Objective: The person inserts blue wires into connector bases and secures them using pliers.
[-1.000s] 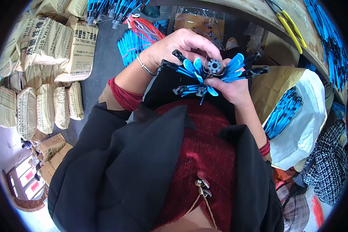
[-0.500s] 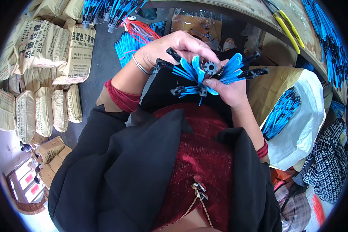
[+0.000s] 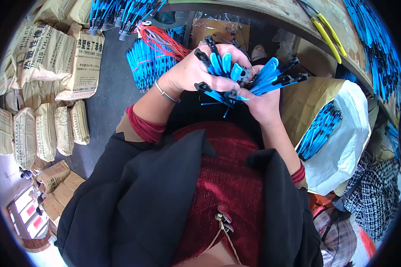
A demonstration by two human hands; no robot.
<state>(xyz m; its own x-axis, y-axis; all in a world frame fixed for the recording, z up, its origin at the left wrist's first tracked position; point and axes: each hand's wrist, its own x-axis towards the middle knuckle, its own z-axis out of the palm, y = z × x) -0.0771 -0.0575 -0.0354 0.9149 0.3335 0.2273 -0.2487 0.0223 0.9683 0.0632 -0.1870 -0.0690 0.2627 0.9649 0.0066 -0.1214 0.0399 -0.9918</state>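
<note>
In front of my chest, both hands hold a fan of blue ribs (image 3: 268,71) with black jointed ends, set around a small dark notched ring (image 3: 243,74). My left hand (image 3: 190,72) is closed around the ribs on the left side, thumb in front and fingers behind. My right hand (image 3: 265,106) grips the ribs on the right, its thumb beside the ring. Black tips stick out above and below my left hand and to the right of my right hand. The fingers partly cover the ring.
A workbench (image 3: 280,15) runs along the far side, bearing yellow-handled pliers (image 3: 329,33) and blue ribs (image 3: 378,49). Bundled ribs (image 3: 149,62) and red cords (image 3: 171,40) lie beyond my left arm. An open sack (image 3: 343,155) of ribs stands right; paper sacks (image 3: 47,58) stack left.
My left hand has come down around the left ribs and gathers them closer together, with some tips now pointing upward. My right hand keeps its hold. The whole view has shifted slightly.
</note>
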